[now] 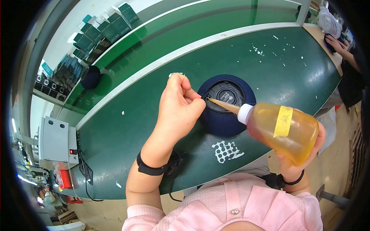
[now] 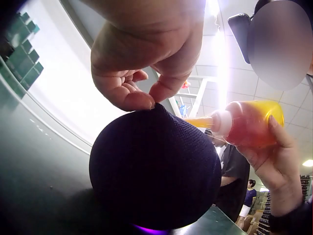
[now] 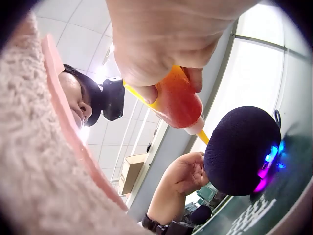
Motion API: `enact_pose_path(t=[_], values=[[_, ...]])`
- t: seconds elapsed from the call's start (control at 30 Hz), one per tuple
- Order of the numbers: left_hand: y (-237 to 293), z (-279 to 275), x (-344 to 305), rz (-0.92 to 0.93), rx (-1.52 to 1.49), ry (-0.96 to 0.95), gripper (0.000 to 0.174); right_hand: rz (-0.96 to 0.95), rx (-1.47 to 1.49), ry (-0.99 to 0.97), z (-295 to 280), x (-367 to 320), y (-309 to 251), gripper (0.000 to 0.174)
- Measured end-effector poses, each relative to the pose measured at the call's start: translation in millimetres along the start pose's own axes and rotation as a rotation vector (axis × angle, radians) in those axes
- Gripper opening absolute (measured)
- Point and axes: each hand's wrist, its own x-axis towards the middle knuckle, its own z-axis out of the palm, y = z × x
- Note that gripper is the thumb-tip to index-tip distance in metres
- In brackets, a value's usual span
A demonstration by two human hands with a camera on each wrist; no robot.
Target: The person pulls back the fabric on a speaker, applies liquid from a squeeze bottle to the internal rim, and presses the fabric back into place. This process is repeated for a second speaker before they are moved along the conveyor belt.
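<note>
A round speaker (image 1: pixel 225 125) covered in dark blue mesh fabric stands on the green table, its black base plate (image 1: pixel 227 96) facing up. My left hand (image 1: pixel 177 107) pinches the fabric edge at the base's rim between thumb and fingertips; in the left wrist view the cloth is drawn up to a small peak there. My right hand (image 3: pixel 166 44) grips a squeeze bottle (image 1: pixel 291 129) of amber liquid with a yellow label, tilted down. The bottle's narrow nozzle (image 1: pixel 223 104) points at the base's rim, close beside the pinching fingers. Coloured light glows low on the speaker in the right wrist view.
A perforated white sheet scrap (image 1: pixel 227 151) lies on the table (image 1: pixel 127 154) near me, with white flakes (image 1: pixel 257 50) farther off. Green boxes (image 1: pixel 110 29) and another dark round speaker (image 1: pixel 91 77) stand behind the partition. A grey device (image 1: pixel 56 138) sits at left.
</note>
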Motion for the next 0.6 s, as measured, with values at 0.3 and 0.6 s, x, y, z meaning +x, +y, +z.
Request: enact_pose_path(t=[0.3,0.6], values=[[0.1,0.0,0.3,-0.006,0.023,0.003,0.028,0.234,0.267,0.291,8.9,-3.7,19.0,0.086],[1.7,1.3,2.0,0.014,0.046,0.004,0.027,0.294,0.409,0.366,17.1,9.3,25.4,0.080]])
